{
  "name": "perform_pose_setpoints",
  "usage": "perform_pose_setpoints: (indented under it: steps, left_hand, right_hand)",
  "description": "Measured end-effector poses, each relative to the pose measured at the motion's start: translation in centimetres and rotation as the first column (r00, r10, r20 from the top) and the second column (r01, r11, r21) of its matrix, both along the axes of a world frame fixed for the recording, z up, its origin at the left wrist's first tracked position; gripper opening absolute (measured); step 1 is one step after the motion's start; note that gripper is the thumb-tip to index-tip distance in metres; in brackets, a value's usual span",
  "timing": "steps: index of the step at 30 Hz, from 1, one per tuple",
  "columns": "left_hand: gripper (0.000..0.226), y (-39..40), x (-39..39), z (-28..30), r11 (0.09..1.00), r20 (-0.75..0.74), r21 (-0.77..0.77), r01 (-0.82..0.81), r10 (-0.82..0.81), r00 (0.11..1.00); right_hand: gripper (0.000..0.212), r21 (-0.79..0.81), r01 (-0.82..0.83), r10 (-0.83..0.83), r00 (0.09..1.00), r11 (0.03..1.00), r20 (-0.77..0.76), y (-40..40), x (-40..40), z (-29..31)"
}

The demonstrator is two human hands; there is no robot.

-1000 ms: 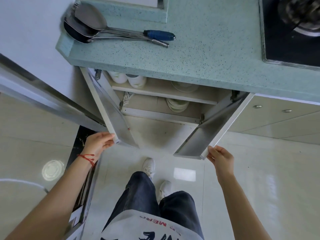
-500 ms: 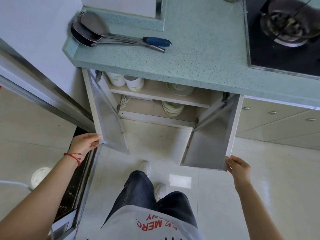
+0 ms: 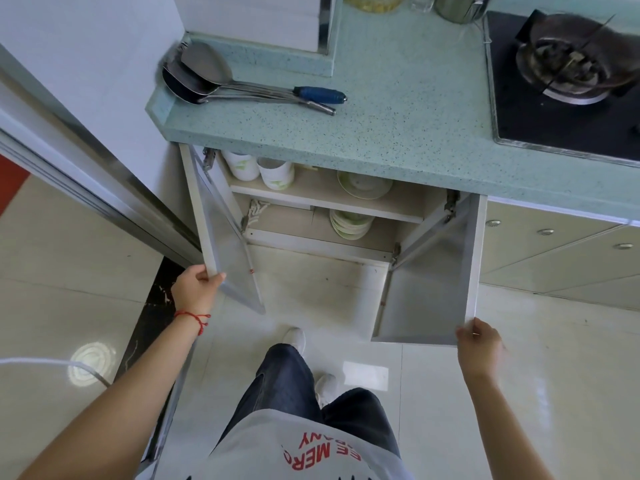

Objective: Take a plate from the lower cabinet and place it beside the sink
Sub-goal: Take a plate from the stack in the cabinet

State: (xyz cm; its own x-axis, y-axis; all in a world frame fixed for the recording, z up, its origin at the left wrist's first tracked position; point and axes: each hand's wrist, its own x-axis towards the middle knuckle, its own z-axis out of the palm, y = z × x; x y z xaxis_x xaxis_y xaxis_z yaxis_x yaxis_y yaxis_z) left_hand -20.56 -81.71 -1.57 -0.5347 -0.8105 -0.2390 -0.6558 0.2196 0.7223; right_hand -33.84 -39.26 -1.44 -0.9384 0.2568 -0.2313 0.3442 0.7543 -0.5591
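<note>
Both doors have swung wider since the earlier frames, so more of the shelves now shows. We grip the left door (image 3: 221,237) with our left hand (image 3: 195,289), fingers (image 3: 211,277) curled over its lower corner and clamped on the edge. Our right hand (image 3: 479,344) pinches the lower outer corner of the right door (image 3: 433,289), fingertips (image 3: 465,336) closed on the panel. We judge that both doors are held at their free edges because that gives the most leverage against the hinges and keeps the opening clear.

Plates sit well beyond our fingers, deep inside the cabinet (image 3: 325,249): a stack of plates (image 3: 349,225) on the lower shelf, and a shallow dish (image 3: 363,185) on the shelf above, to the right of two cups (image 3: 258,168). Ladles (image 3: 207,77) lie on the counter (image 3: 398,98) above the left door, beside the stove (image 3: 568,64). No sink is in view.

We judge the opening step nearly done; no plate is touched yet.
</note>
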Motion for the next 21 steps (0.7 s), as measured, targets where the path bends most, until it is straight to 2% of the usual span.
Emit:
perform_pose_setpoints:
  steps: [4, 8, 12, 14, 21]
  left_hand:
    - [0.015, 0.6, 0.4, -0.2, 0.986, 0.007, -0.159, 0.053, -0.053, 0.999]
    - [0.016, 0.3, 0.8, 0.0, 0.953, 0.098, -0.266, 0.142, -0.120, 0.988]
    - [0.011, 0.9, 0.8, 0.7, 0.886, 0.219, -0.393, 0.247, -0.171, 0.961]
    - [0.008, 1.5, 0.6, 1.1, 0.857, 0.275, -0.432, 0.280, -0.170, 0.946]
    - [0.033, 2.1, 0.2, 1.5, 0.846, 0.365, -0.426, 0.320, -0.163, 0.917]
  right_hand:
    - [0.012, 0.078, 0.020, -0.021, 1.000, 0.997, 0.012, -0.7, 0.7, 0.7]
    - [0.009, 0.225, -0.045, 0.042, 0.999, 0.973, 0.019, -0.7, 1.5, 1.2]
    - [0.033, 0.338, -0.113, 0.114, 0.993, 0.934, 0.019, -1.0, 2.5, 1.3]
    - [0.038, 0.359, -0.123, 0.122, 0.992, 0.925, 0.025, -1.1, 3.0, 1.4]
    - [0.042, 0.392, -0.291, 0.271, 0.957, 0.873, 0.106, -3.2, 3.9, 1.7]
